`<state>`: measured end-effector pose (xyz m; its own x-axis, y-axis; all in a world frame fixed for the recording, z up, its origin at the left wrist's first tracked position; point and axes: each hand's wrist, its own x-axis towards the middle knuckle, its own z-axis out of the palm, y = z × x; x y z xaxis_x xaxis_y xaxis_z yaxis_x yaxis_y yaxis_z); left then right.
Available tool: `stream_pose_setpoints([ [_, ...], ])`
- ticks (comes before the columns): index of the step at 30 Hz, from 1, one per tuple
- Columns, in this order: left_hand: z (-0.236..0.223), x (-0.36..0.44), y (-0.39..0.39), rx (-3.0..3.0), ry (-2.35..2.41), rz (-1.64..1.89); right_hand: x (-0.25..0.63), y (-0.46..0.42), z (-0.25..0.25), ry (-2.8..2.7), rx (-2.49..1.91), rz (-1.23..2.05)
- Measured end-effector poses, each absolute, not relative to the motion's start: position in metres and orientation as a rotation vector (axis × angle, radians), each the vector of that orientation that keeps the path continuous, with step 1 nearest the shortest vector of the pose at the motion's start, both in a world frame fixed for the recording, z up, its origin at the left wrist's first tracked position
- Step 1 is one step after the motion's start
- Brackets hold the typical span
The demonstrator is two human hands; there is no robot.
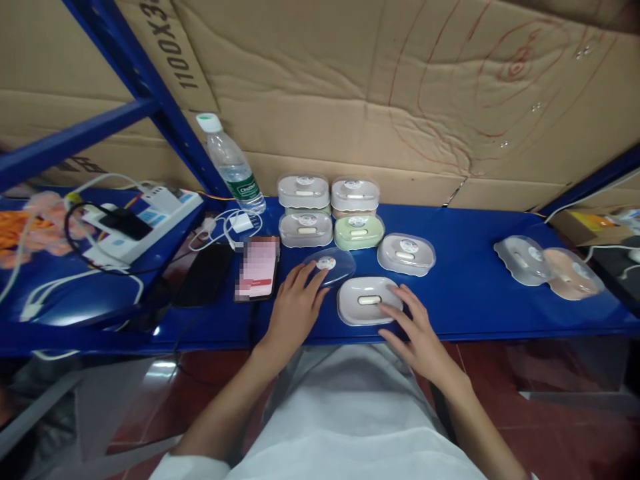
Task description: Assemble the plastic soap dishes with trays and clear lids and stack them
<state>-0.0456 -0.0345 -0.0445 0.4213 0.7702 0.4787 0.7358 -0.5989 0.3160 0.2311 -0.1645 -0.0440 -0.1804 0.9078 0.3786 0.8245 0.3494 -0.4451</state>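
Observation:
A clear plastic lid [341, 265] with a round label lies tilted behind the box base. My left hand [295, 307] is closed on its left side, with fingertips over the top near the label and the thumb at the near edge. In front of me is an uncovered pale oval box [353, 310] with a small white piece in its middle. My right hand [420, 333] is at its right side, fingers spread, the index finger close to the white piece. Just behind stands a covered grey box [406, 255].
Stacked lidded boxes [305, 230], one of them green [359, 233], stand at the back. A water bottle [233, 167], a phone [261, 267], cables and a power strip [145, 227] are leftward. Grey [523, 260] and peach [573, 273] boxes lie right.

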Motion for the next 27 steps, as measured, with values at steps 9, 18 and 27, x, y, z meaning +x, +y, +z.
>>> stream_pose_setpoints([
  [9,-0.032,-0.034,-0.067,2.528,0.920,1.127,0.224,-0.158,-0.054,-1.806,-1.594,0.248],
  [18,-0.040,-0.025,-0.070,2.536,0.825,1.015,0.225,-0.157,-0.052,-1.771,-1.525,0.207],
  [27,-0.038,-0.027,-0.068,2.325,0.941,0.716,0.222,-0.156,-0.052,-1.754,-1.569,0.135],
])
